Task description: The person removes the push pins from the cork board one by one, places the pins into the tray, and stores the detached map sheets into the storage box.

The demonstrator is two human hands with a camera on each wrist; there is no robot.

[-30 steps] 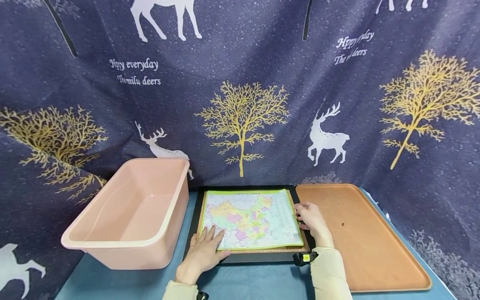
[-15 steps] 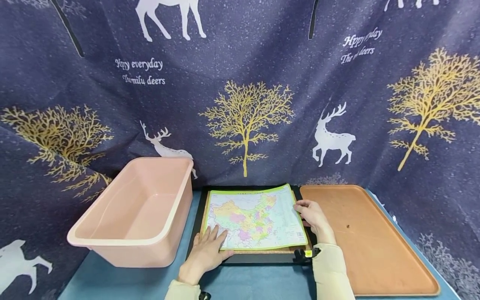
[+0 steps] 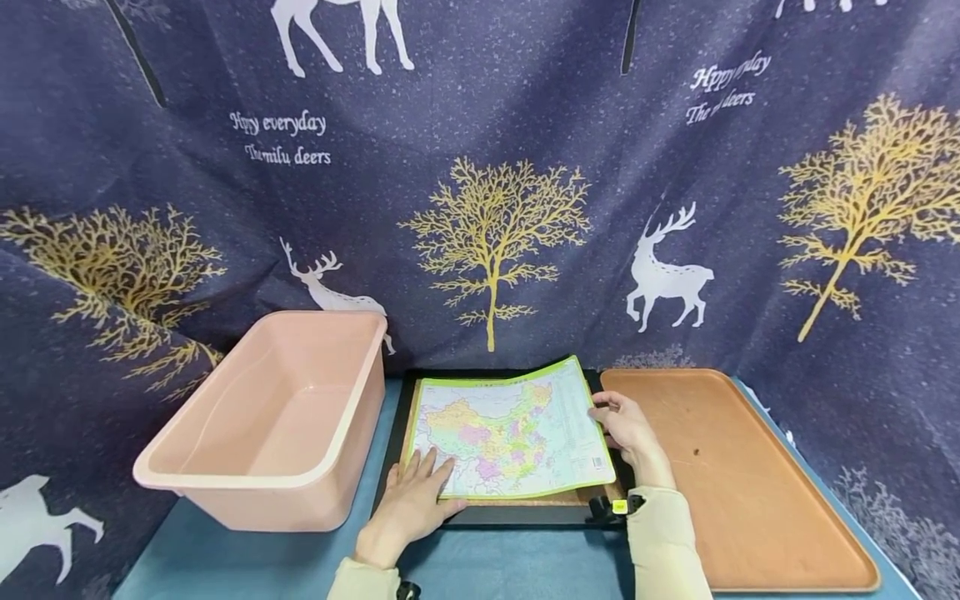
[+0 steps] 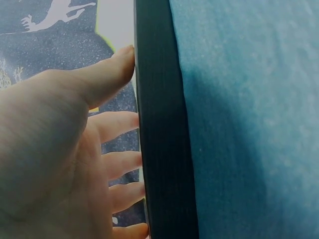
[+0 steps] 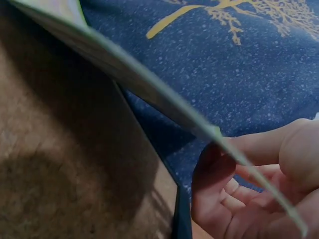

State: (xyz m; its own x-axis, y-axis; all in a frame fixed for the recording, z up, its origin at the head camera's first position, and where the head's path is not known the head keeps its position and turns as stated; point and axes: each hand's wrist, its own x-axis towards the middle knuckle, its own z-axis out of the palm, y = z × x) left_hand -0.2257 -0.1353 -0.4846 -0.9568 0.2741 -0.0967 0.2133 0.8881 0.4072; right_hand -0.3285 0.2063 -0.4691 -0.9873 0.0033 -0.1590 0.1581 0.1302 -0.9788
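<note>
A map sheet (image 3: 480, 429) with a bright green border lies over a cork board (image 5: 60, 149) set in a black frame (image 3: 525, 518). My left hand (image 3: 411, 500) rests with spread, straight fingers on the sheet's lower left corner. In the left wrist view, the thumb and fingertips stand along the inner side of the black frame bar (image 4: 162, 114). My right hand (image 3: 626, 429) pinches the sheet's right edge between thumb and curled fingers. That side is raised, and the right wrist view shows a gap between the sheet (image 5: 149, 89) and the cork.
A deep pink plastic tub (image 3: 240, 508) stands left of the board. On the right, close to the frame, lies a flat orange-brown tray (image 3: 750, 500). Blue cloth (image 3: 517, 562) covers the table, and a dark curtain (image 3: 420, 108) with deer and trees hangs behind.
The sheet's right side, first nearly flat on the board, has come up in my right hand, its far right corner highest. My left hand has stayed on the lower left corner.
</note>
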